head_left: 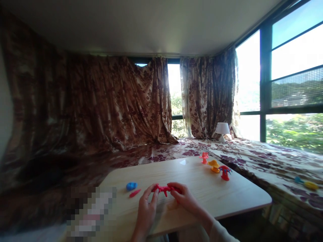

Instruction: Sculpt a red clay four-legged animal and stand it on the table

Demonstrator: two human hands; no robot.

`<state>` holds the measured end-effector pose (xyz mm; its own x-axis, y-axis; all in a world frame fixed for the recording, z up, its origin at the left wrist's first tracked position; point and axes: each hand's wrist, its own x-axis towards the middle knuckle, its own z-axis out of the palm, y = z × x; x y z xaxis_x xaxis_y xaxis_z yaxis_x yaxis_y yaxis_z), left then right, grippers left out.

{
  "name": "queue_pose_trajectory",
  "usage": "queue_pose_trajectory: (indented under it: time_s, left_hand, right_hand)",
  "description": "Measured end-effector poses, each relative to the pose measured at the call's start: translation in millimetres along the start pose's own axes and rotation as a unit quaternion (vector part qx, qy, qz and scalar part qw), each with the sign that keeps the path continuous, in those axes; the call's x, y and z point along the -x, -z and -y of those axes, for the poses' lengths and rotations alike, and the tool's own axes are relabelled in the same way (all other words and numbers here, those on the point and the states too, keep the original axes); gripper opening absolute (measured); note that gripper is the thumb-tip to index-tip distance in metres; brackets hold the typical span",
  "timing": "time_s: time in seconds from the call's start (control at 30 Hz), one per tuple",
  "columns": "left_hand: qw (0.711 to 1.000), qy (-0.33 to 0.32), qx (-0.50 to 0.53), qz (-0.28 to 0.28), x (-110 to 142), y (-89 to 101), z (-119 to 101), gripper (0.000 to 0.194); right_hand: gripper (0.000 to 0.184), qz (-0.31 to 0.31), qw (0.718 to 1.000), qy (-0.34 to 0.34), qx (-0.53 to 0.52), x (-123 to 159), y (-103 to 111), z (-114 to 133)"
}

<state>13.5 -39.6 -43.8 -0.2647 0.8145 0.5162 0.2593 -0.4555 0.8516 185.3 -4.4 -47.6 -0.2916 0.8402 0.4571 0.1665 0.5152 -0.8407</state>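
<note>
A bright pinkish-red, slender, irregular piece with a smooth surface [163,189] lies roughly level, gripped at one end by the left hand [148,203] and at the other by the right hand [183,195]. Each hand partly hides its end; between them, a short prong points downward from the exposed middle.

Daylight is pouring in through the large window [290,57] right of the table [151,173], burning out to white, while a narrower window gap [176,87] is glowing behind the table. Above the table, the ceiling [141,27] is looking dim and grey; left of it, the curtain [75,101] is sinking into murky brown, blurring and stretching toward the edge. Glare is shining on the table's far part, faint shadow is lying between the left hand [147,203] and right hand [185,195], and blocky pixels are masking a patch at its left.
</note>
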Motion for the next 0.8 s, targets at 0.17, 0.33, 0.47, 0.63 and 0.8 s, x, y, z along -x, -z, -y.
queue_pose_trajectory:
  time_s: [0.17,0.33,0.47,0.63,0.8]
  left_hand:
    - [1.000,0.018,0.001,0.001,0,0.0,0,0.045]
    - [0.999,0.021,0.002,0.029,2,1.8,-5,0.043]
    - [0.999,0.027,0.001,0.036,2,1.9,-6,0.043]
    - [0.999,0.032,-0.004,0.018,1,0.6,-6,0.041]
    - [0.999,0.032,-0.009,-0.007,1,-0.4,-7,0.038]
  right_hand:
    - [0.018,0.007,1.000,0.023,0.013,0,-5,-1]
    - [0.020,0.006,1.000,0.024,0.014,-1,-5,-5]
    - [0.020,0.011,1.000,0.018,0.011,1,-4,-1]
    - [0.021,0.012,1.000,0.010,-0.009,3,-4,11]
    - [0.025,0.034,0.999,0.000,-0.033,5,0,21]
